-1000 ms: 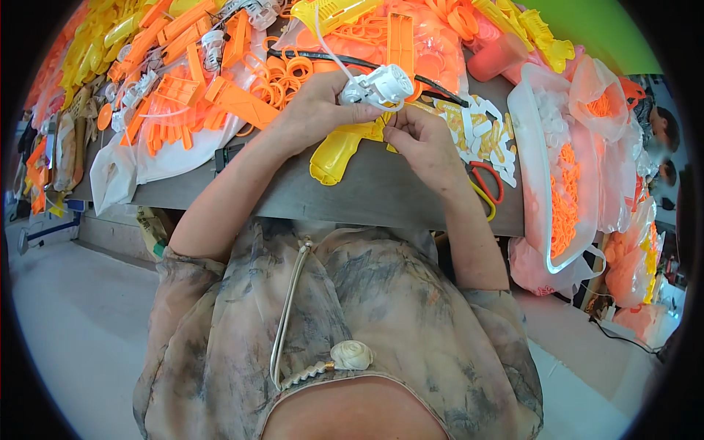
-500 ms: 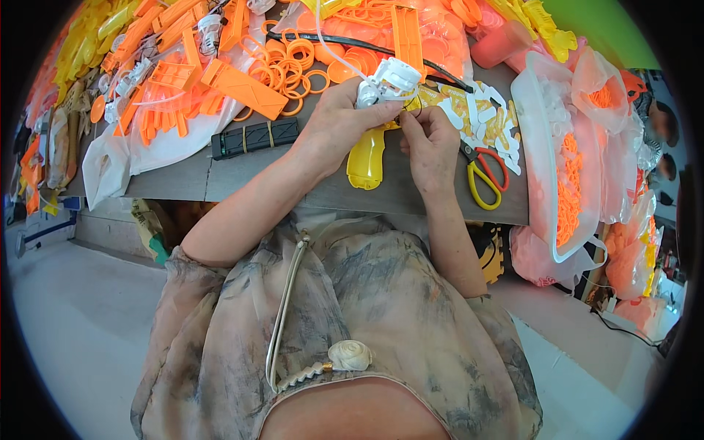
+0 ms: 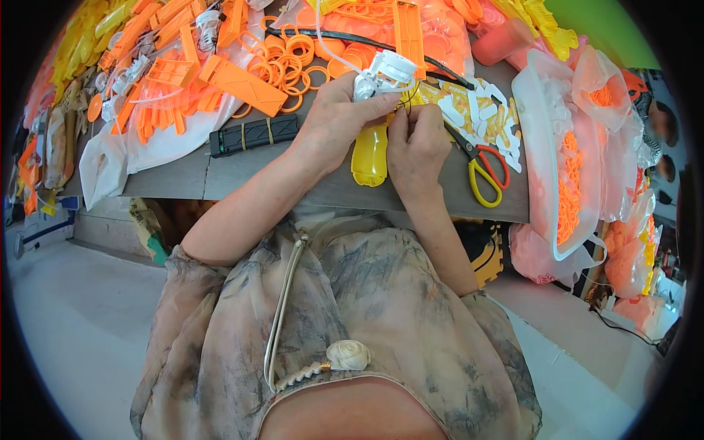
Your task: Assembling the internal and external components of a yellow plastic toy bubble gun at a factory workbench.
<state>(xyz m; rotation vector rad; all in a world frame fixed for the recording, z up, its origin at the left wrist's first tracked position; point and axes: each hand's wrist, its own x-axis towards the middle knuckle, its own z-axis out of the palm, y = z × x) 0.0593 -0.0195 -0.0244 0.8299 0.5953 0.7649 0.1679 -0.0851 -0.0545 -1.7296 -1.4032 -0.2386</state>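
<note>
My left hand (image 3: 331, 123) is closed around a white plastic mechanism (image 3: 394, 67) with a round head and a clear thin tube (image 3: 331, 50) running up from it. Below it a yellow half-shell (image 3: 369, 158) hangs down over the table front; how the two are joined is hidden by my fingers. Thin dark wires (image 3: 407, 101) come out under the white part. My right hand (image 3: 418, 154) pinches at these wires, its fingertips close to the left thumb. Right of that hand lie scissors (image 3: 480, 167) with one red and one yellow handle loop.
A black bar with rubber bands (image 3: 253, 136) lies left of my forearm. Orange rings (image 3: 290, 70) and orange plastic parts (image 3: 242, 86) are heaped behind. White pieces (image 3: 484, 114) lie on a yellow printed sheet. A translucent bin (image 3: 539, 147) with orange pieces stands at the right.
The white mechanism has shifted slightly up. My right hand has moved a little left and down, with its fingers more curled, against the yellow shell's side.
</note>
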